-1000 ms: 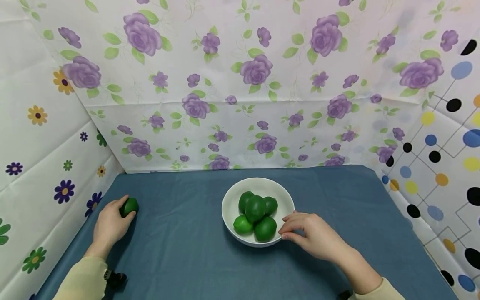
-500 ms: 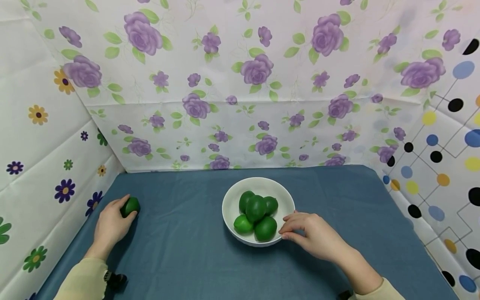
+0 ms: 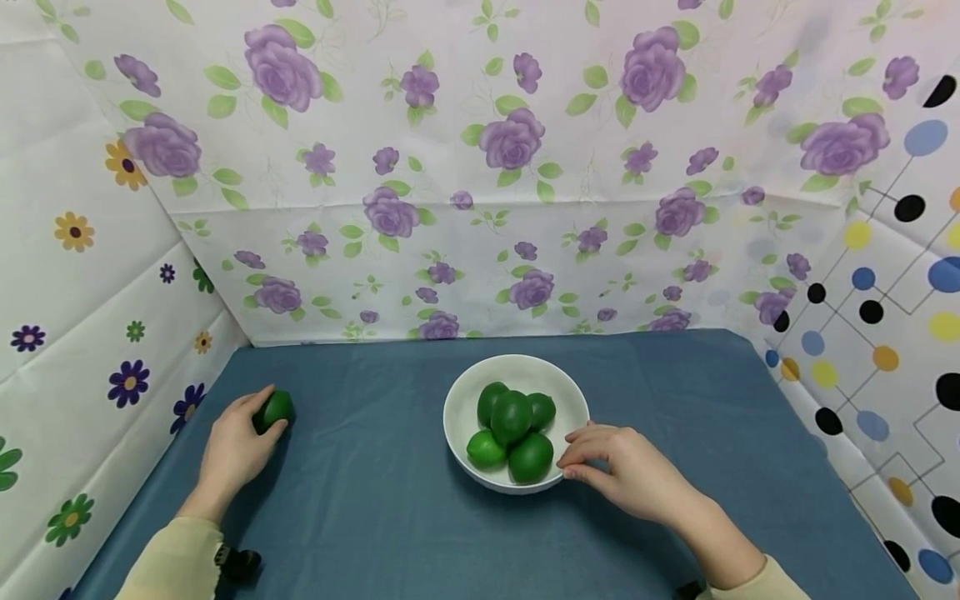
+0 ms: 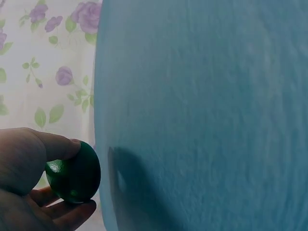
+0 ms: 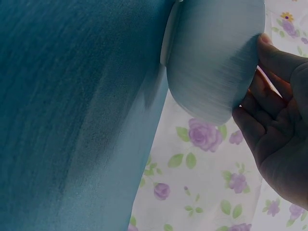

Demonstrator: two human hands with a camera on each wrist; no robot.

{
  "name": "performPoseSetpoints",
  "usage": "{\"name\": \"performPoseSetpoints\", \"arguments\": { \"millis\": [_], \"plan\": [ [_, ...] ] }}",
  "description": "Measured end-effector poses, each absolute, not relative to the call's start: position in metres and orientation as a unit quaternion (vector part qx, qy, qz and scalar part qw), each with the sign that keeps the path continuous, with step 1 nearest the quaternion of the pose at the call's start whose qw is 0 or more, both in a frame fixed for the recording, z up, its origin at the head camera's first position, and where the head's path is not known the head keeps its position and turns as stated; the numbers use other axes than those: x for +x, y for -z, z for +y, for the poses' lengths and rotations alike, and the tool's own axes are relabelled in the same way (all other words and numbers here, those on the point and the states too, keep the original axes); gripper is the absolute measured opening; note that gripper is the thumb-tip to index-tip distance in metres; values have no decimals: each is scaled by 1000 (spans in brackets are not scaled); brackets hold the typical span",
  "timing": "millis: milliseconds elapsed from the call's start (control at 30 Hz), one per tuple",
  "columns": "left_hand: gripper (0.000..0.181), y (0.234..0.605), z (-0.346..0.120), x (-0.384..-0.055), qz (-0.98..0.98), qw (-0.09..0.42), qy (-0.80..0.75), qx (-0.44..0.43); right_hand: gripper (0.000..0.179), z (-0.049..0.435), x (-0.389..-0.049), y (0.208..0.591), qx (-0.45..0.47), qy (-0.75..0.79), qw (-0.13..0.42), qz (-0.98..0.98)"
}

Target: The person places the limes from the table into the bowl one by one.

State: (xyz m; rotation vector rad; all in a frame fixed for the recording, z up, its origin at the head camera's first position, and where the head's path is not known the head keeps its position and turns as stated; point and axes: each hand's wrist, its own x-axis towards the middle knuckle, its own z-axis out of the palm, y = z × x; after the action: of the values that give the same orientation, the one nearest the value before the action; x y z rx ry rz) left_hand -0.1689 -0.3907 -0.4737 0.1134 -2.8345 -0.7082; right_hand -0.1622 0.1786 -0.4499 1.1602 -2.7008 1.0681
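Observation:
My left hand (image 3: 238, 446) is at the left of the table, holding a smooth dark green lime (image 3: 276, 410) between thumb and fingers. In the left wrist view, the thumb lies on one side of the lime (image 4: 77, 175) and the fingertips on the other; a shadow falls on the cloth beside it. A white bowl (image 3: 459, 392) stands right of centre with several green limes (image 3: 512, 417) piled inside, one of them lighter green. My right hand (image 3: 626, 471) grips the bowl's right rim. The right wrist view has thumb and fingers against the bowl's outer side (image 5: 216, 57).
A blue-grey cloth (image 3: 360, 500) covers the table. Behind it rises a white sheet with purple roses (image 3: 450, 267). Patterned sheets also bound the left side, with flowers (image 3: 90, 400), and the right side, with coloured dots (image 3: 892, 392).
My left hand has shifted slightly right with the lime in its grasp, mostly in the last half second. My right hand and the bowl stay where they were.

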Motion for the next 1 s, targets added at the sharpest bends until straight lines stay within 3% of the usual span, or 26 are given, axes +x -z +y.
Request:
{"name": "performPoseSetpoints", "arguments": {
  "millis": [1000],
  "plan": [
    [66, 450, -309, -171, -943, 164, 277, -83, 11, 179, -161, 449, 369, -340, 7, -865]
  ]
}}
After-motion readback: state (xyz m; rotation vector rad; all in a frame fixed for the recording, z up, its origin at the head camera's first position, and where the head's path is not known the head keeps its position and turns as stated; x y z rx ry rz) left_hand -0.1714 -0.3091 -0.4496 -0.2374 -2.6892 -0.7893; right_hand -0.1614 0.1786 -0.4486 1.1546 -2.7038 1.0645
